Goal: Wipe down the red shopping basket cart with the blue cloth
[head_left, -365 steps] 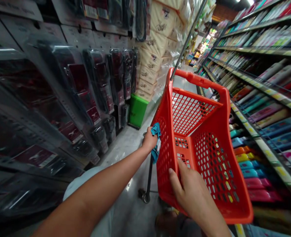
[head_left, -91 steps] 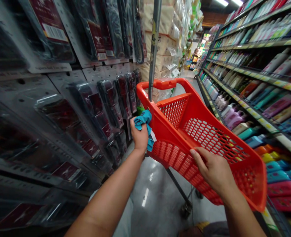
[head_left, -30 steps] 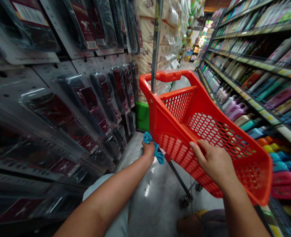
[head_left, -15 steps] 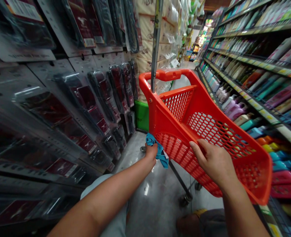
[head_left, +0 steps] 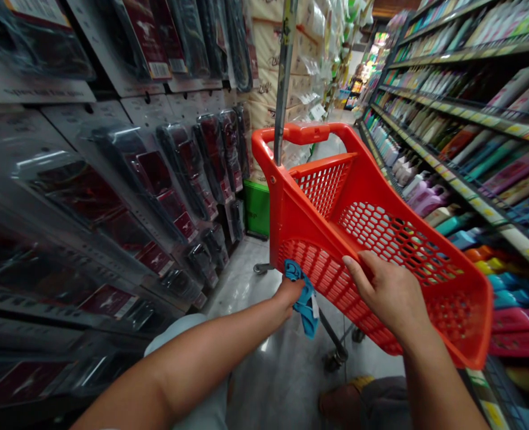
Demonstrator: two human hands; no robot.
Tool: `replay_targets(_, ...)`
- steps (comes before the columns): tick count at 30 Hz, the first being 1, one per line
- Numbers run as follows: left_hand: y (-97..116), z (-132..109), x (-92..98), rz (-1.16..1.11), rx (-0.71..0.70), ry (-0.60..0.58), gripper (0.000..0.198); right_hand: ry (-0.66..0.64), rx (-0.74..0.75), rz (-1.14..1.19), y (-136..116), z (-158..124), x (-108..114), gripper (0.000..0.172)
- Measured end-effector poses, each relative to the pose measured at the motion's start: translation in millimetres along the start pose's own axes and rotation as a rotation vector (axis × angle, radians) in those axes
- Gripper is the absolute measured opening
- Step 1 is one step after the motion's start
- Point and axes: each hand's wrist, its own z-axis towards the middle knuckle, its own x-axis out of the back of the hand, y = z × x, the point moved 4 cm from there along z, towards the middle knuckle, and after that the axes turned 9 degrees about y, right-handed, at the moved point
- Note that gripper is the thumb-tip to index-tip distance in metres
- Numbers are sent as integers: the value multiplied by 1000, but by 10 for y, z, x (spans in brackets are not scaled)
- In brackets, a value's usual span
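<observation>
An orange plastic shopping trolley basket [head_left: 381, 197] is tipped on its side in front of me in a shop aisle. My left hand [head_left: 289, 294] is closed on a blue cloth [head_left: 303, 295] and presses it against the basket's lower outer wall. My right hand [head_left: 392, 292] grips the basket's near rim, thumb over the mesh. A metal pole [head_left: 283, 77] rises behind the basket's handle [head_left: 306, 132].
Hanging blister packs [head_left: 156, 173] fill the wall on the left. Shelves of coloured bottles [head_left: 470, 149] line the right. A green box [head_left: 256, 209] sits on the floor ahead. The trolley's wheels [head_left: 333, 360] rest on the shiny floor. My knee [head_left: 354, 409] shows below.
My left hand has moved the cloth down and to the right along the basket's side. My right hand has kept its hold on the rim.
</observation>
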Motion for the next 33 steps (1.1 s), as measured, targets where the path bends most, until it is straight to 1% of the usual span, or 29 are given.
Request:
replay_targets(1, -25, -94, -42, -3, 3, -30, 20, -7, -2, 0, 0, 0, -1, 57)
replay_targets(3, -25, -257, -100, -17, -12, -51, 26, -19, -4, 6, -5, 4, -3, 58)
replay_targets(4, 13, -313, -111, -28, -41, -44, 29, -22, -5, 9, -9, 7, -4, 58)
replay_targets(6, 158, -353, -90, -45, -122, -8, 32, -19, -7, 11, -16, 14, -2, 58)
replay_targets(8, 376, -295, -22, -48, -217, 33, 36, -12, -8, 10, -25, 21, 4, 57)
replay_targets(9, 509, -236, 29, -44, -288, 66, 37, -11, -9, 7, -29, 25, 6, 57)
replay_targets(12, 909, -15, 202, 13, -553, 231, 39, -15, -19, -17, -41, 38, 12, 57)
replay_targets(13, 1006, 52, 244, 45, -610, 289, 36, -17, -24, -28, -46, 44, 13, 57)
replay_targets(15, 1112, 135, 278, 93, -664, 336, 33, -23, -34, -45, -56, 57, 13, 57)
replay_targets(17, 1130, 112, 262, 135, -708, 313, 32, -44, -46, -46, -66, 70, 7, 57)
replay_targets(18, 1129, 60, 239, 174, -767, 277, 33, -59, -52, -41, -70, 75, 2, 57)
replay_targets(21, 1146, -141, 155, 378, -1047, 107, 41, -105, -73, -21, -72, 86, -9, 57)
replay_targets(22, 1168, -181, 142, 451, -1138, 67, 44, -116, -80, -18, -71, 88, -10, 57)
replay_targets(23, 1200, -193, 144, 506, -1207, 55, 45, -123, -85, -18, -68, 90, -10, 56)
replay_targets(24, 1239, -179, 163, 535, -1244, 78, 45, -130, -89, -19, -66, 91, -9, 56)
replay_targets(26, 1305, -121, 215, 549, -1269, 173, 44, -137, -90, -21, -65, 91, -8, 55)
replay_targets(27, 1313, -103, 229, 552, -1272, 211, 44, -136, -86, -18, -66, 91, -7, 55)
replay_targets(28, 1298, -102, 223, 565, -1281, 219, 45, -131, -79, -11, -69, 92, -6, 55)
replay_targets(29, 1262, -122, 198, 589, -1298, 194, 46, -125, -72, 0, -71, 92, -6, 56)
replay_targets(32, 1120, -246, 72, 692, -1404, 1, 44, -101, -67, 39, -66, 91, -5, 60)
replay_targets(33, 1102, -271, 48, 718, -1434, -42, 42, -96, -67, 50, -63, 91, -5, 62)
